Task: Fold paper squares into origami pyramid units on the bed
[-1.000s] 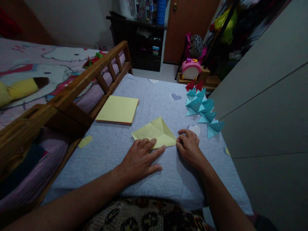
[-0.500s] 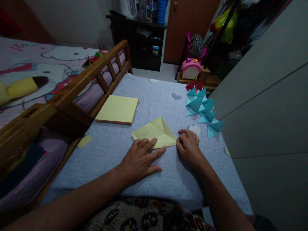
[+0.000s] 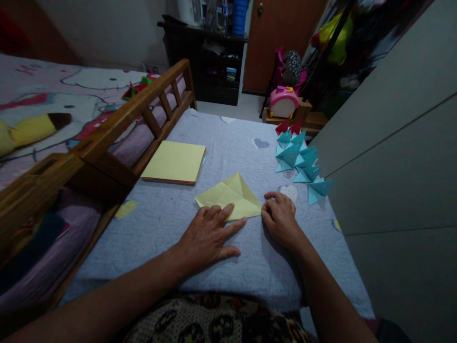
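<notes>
A creased sheet of pale yellow origami paper (image 3: 235, 193), partly folded, lies on the cloth-covered table (image 3: 228, 138) in front of me. My left hand (image 3: 212, 236) rests with spread fingers on its near edge, covering part of the lower left side. At the paper's right corner, my right hand (image 3: 280, 216) has thumb and index finger pinched together on the tip. Further left lies a square stack of origami paper (image 3: 174, 162), yellow on top. Several folded blue paper pieces (image 3: 300, 159) stand at the table's right side, with red folded paper (image 3: 288, 127) behind them.
A wooden bed rail (image 3: 135, 107) runs along the table's left side, with a patterned bed beyond it. A pale cabinet panel (image 3: 403, 166) borders the right. Past the far edge are a dark shelf (image 3: 203, 62) and a pink toy case (image 3: 284, 101).
Almost nothing differs. The fingers of my left hand have shifted very slightly on the paper; the right hand keeps its place at the corner.
</notes>
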Demonstrator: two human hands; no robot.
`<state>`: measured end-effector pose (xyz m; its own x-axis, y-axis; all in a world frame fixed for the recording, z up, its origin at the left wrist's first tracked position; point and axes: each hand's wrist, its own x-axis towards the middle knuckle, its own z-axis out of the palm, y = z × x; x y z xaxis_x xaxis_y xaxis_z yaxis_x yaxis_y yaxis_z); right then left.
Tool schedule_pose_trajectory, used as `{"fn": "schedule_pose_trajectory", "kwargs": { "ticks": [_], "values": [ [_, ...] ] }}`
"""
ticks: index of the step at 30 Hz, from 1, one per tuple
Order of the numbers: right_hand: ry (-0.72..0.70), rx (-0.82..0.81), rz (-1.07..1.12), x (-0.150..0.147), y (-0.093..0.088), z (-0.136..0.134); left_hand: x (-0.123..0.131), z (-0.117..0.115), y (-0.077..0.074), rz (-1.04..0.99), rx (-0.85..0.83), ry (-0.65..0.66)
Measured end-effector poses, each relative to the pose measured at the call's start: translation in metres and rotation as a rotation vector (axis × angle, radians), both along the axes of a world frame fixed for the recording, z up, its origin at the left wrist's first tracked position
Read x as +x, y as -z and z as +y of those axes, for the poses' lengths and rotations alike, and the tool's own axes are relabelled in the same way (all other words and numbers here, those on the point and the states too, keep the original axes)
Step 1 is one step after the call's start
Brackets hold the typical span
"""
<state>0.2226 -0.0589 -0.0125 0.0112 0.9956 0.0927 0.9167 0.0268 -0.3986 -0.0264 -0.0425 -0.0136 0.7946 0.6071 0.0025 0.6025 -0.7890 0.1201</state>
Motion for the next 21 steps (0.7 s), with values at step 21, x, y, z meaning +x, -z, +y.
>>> {"fn": "schedule_pose_trajectory", "kwargs": {
  "ticks": [21],
  "values": [
    [0.010, 0.001, 0.018, -0.0001, -0.0003, -0.0010, 0.0022, -0.0006, -0.0006, 0.020, -0.009, -0.018]
  ]
}}
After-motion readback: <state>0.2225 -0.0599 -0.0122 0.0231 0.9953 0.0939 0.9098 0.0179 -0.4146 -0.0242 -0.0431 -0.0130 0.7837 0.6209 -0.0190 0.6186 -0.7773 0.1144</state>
